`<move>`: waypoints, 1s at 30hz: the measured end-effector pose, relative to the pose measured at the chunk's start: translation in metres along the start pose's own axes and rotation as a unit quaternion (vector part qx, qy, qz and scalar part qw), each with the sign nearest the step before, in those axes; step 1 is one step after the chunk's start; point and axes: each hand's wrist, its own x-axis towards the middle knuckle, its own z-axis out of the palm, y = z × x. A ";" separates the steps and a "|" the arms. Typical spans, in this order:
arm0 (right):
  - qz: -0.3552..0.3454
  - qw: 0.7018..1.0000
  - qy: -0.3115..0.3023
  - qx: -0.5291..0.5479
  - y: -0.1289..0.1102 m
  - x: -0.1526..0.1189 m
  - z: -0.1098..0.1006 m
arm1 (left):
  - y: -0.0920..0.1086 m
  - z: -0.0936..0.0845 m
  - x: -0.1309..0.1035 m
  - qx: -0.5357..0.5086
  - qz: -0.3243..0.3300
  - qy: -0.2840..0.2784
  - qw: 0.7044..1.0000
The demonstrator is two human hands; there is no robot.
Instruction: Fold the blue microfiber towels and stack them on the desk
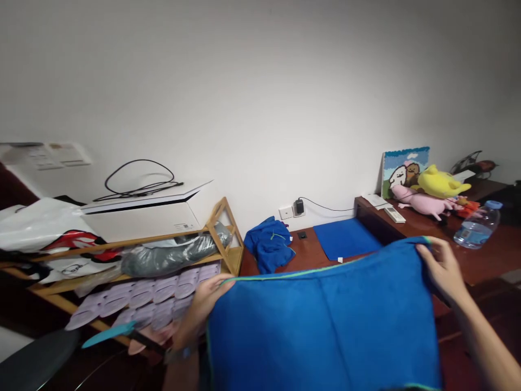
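Note:
A blue towel (293, 326) with a thin green edge hangs stretched out in front of me. My left hand (209, 297) pinches its upper left corner, and a dark band circles that wrist. At the upper right corner, my right hand (443, 267) grips the cloth between thumb and fingers. Behind the towel, on the red-brown table, a crumpled blue cloth (269, 244) lies on the left. A flat folded blue cloth (345, 239) with a small white tag rests to its right. The towel's lower edge runs partly out of view.
On the left, a wooden rack (232, 255) holds lilac slippers (142, 293), a plastic-wrapped grey bundle (175, 258) and a white box (142, 220) with a black cable. To the right stand a water bottle (478, 228), plush toys (442, 182), a white remote (394, 214) and a picture (401, 163).

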 end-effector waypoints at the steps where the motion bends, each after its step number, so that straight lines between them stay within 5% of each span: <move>1: 0.004 1.000 -0.027 0.004 0.018 0.006 0.015 | -0.010 0.015 0.019 -0.022 -0.014 -0.013 1.000; 4: 0.030 0.995 -0.091 -0.002 0.064 0.018 0.064 | -0.043 0.057 0.067 0.029 -0.018 0.005 0.999; 7: 0.067 0.985 -0.129 -0.093 0.093 0.009 0.106 | -0.071 0.094 0.079 0.080 -0.018 0.057 0.995; 11: 0.103 0.965 -0.138 -0.198 0.115 -0.055 0.138 | -0.111 0.139 0.038 0.138 -0.022 0.120 0.983; 15: -0.006 0.934 -0.246 -0.260 0.138 -0.148 0.135 | -0.169 0.166 -0.031 0.216 0.036 0.116 0.969; 20: -0.077 0.894 -0.323 -0.302 0.161 -0.210 0.102 | -0.211 0.156 -0.103 0.261 0.119 -0.014 0.958; 25: -0.068 0.861 -0.384 -0.328 0.163 -0.215 0.072 | -0.198 0.132 -0.138 0.227 0.072 -0.064 0.969; 30: -0.075 0.843 -0.414 -0.335 0.163 -0.217 0.052 | -0.193 0.115 -0.146 0.194 0.045 -0.106 0.974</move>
